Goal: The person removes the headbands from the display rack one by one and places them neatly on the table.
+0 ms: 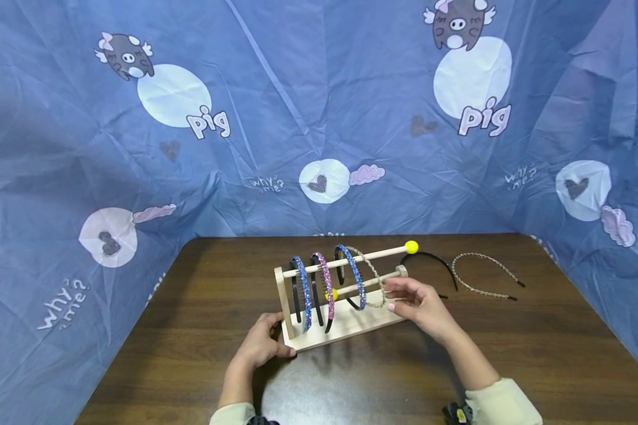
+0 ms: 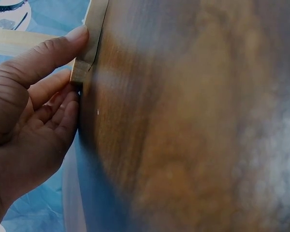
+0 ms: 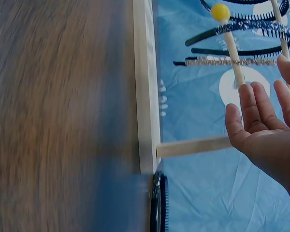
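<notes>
A pale wooden headband rack [image 1: 319, 337] stands on the table, its two rods tipped with yellow balls. My left hand [image 1: 260, 341] grips the left end of its base, thumb at the front edge and fingers behind. On the rack are a blue glittery headband [image 1: 304, 292], a pink glittery headband [image 1: 326, 283], a second blue headband [image 1: 357, 277] and a beige braided headband [image 1: 375, 273]. Beside the braided one, near the rack's right end, my right hand [image 1: 422, 307] has its fingers extended; the right wrist view shows nothing held in it [image 3: 268, 121].
Behind and to the right of the rack, a black headband [image 1: 440, 258] lies on the brown table [image 1: 191, 354]. Another beige braided headband [image 1: 481, 256] lies farther right. A blue cloth [image 1: 276, 106] with pig prints hangs behind the table.
</notes>
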`<state>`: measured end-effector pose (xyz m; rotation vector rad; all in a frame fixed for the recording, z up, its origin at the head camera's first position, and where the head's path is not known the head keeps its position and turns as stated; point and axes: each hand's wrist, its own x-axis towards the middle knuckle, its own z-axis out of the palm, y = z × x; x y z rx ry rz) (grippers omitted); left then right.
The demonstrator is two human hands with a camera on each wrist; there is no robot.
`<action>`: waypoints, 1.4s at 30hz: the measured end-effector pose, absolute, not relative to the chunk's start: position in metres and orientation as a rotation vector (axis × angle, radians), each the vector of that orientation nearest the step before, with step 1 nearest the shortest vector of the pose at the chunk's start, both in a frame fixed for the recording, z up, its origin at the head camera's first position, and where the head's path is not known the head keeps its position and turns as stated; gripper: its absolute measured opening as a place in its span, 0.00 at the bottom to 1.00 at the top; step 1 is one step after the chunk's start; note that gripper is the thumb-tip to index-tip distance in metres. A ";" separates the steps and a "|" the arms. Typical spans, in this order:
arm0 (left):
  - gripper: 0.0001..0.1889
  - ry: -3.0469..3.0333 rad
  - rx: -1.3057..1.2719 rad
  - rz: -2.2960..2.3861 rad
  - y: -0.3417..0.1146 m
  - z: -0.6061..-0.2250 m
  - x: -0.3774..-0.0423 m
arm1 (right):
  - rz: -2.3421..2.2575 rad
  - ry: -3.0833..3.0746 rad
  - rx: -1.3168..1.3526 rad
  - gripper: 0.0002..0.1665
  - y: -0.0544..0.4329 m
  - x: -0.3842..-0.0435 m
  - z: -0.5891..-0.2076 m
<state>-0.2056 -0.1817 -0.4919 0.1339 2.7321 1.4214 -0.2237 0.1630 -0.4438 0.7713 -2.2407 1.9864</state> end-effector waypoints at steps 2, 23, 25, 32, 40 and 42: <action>0.42 2.737 0.143 1.415 -0.181 -0.491 -0.206 | 1.994 -2.237 0.770 0.24 0.159 -0.224 -0.444; 0.42 2.719 0.148 1.423 -0.182 -0.493 -0.206 | 2.101 -2.019 0.721 0.12 0.148 -0.221 -0.444; 0.42 2.720 0.152 1.420 -0.182 -0.493 -0.206 | 2.147 -1.947 0.723 0.12 0.149 -0.221 -0.441; 0.42 2.719 0.145 1.423 -0.182 -0.493 -0.205 | 2.198 -1.819 0.713 0.15 0.158 -0.221 -0.431; 0.41 2.717 0.146 1.445 -0.182 -0.492 -0.205 | 2.181 -1.761 0.663 0.18 0.168 -0.220 -0.419; 0.41 2.721 0.148 1.443 -0.182 -0.491 -0.205 | 2.172 -1.760 0.649 0.19 0.170 -0.220 -0.417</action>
